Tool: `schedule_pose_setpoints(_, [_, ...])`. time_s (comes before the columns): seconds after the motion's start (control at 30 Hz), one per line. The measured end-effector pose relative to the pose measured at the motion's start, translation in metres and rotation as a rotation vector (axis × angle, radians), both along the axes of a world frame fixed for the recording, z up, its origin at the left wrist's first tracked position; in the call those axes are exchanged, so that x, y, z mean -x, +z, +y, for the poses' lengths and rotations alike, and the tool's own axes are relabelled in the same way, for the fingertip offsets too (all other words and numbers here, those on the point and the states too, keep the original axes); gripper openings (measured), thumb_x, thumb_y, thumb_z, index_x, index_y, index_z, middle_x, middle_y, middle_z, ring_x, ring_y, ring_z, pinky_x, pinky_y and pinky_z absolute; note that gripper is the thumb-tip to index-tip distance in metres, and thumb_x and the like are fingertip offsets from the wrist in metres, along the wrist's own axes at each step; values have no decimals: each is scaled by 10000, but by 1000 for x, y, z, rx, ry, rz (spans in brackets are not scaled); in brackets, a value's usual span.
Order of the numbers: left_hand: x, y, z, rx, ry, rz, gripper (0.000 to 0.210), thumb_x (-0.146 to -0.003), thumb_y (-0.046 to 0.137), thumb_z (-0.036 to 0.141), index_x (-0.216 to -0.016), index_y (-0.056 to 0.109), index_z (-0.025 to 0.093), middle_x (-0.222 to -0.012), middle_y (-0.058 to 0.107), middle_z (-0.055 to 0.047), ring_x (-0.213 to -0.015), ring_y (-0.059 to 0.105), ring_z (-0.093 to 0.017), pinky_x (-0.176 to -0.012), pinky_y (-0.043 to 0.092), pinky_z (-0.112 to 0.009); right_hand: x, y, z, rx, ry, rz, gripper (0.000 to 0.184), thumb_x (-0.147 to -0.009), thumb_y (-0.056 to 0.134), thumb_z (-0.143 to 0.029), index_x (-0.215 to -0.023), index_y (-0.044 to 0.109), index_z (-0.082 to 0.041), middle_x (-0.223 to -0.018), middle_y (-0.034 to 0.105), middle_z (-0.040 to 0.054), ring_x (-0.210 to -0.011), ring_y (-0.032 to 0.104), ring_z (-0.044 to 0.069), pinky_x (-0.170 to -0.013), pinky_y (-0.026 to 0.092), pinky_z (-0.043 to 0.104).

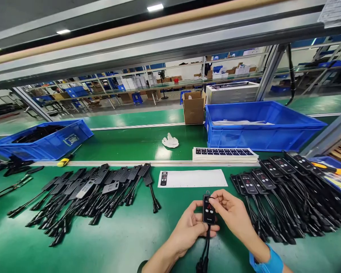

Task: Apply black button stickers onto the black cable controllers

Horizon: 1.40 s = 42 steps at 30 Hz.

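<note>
My left hand [191, 226] is closed around a small black controller [209, 220], held upright over the bench with its two cables hanging down. A black label with white buttons and red marks covers its front. My right hand [230, 210] has its thumb and fingers closed at the label's upper right corner; the fingertips partly hide that spot. Just beyond the hands lies a white backing sheet [193, 178] with one black label [164, 178] at its left end. To the right is a pile of labelled controllers [263, 179] with cables; on the left lie unlabelled black controllers [102, 176].
A stack of label sheets [226, 154] sits before a large blue bin [252, 134]. Further left are a white glove [170, 141], a yellow screwdriver [63, 162] and another blue bin [71, 138]. A cardboard box [193, 110] stands behind. A metal beam [159, 45] crosses overhead.
</note>
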<state>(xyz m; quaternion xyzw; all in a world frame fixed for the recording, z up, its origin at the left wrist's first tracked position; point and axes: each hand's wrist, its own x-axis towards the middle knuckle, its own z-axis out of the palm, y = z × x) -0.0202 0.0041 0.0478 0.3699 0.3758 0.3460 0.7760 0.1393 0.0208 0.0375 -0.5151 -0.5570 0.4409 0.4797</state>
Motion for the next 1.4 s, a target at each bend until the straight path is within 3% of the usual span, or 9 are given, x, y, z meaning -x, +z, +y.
schedule_pose_setpoints(0.37, [-2, -3, -3, -27, -1, -3, 514, -699, 733, 325, -1084, 428, 173, -877, 695, -84, -852, 691, -243, -825, 500, -422, 1, -3, 0, 24, -38, 18, 162, -800, 607, -358, -783, 579, -199, -627, 542, -26, -537, 516, 124, -473, 439, 219])
schedule_pose_setpoints(0.97, [-4, -6, -3, -88, -8, 33, 514, -689, 750, 392, -1015, 413, 182, -840, 690, -67, -774, 684, -184, -746, 502, -336, 4, -6, 1, 81, -97, 69, 194, -711, 680, -358, -723, 577, -193, -555, 534, -39, -470, 499, 116, -418, 407, 215])
schedule_pose_setpoints(1.07, [-5, -8, -4, -88, 3, 29, 477, -697, 739, 355, -1003, 417, 181, -815, 690, -60, -761, 689, -186, -730, 509, -327, 2, -7, 2, 59, -95, 23, 206, -736, 658, -359, -827, 561, -201, -563, 521, -54, -479, 505, 122, -438, 415, 226])
schedule_pose_setpoints(1.2, [-5, -7, -4, -81, 37, -10, 431, -687, 726, 280, -992, 438, 184, -881, 698, -74, -758, 698, -197, -728, 529, -345, -5, -9, 6, 0, -116, -129, 371, -754, 655, -360, -1056, 497, -214, -577, 456, -92, -496, 484, 124, -483, 413, 237])
schedule_pose_setpoints(1.3, [-4, -6, -2, -54, 61, -31, 370, -695, 682, 242, -980, 454, 178, -846, 706, -70, -748, 705, -217, -715, 541, -357, -3, -13, 6, 17, -19, -162, 297, -790, 606, -382, -1021, 526, -213, -628, 452, -73, -539, 500, 129, -514, 428, 246])
schedule_pose_setpoints(1.4, [-3, -6, 1, -22, 117, -69, 244, -770, 571, 310, -943, 465, 174, -763, 701, -56, -679, 700, -199, -654, 541, -331, 5, -18, 1, 64, 135, -109, 352, -786, 602, -348, -1098, 511, -212, -757, 565, -24, -672, 575, 163, -602, 484, 276])
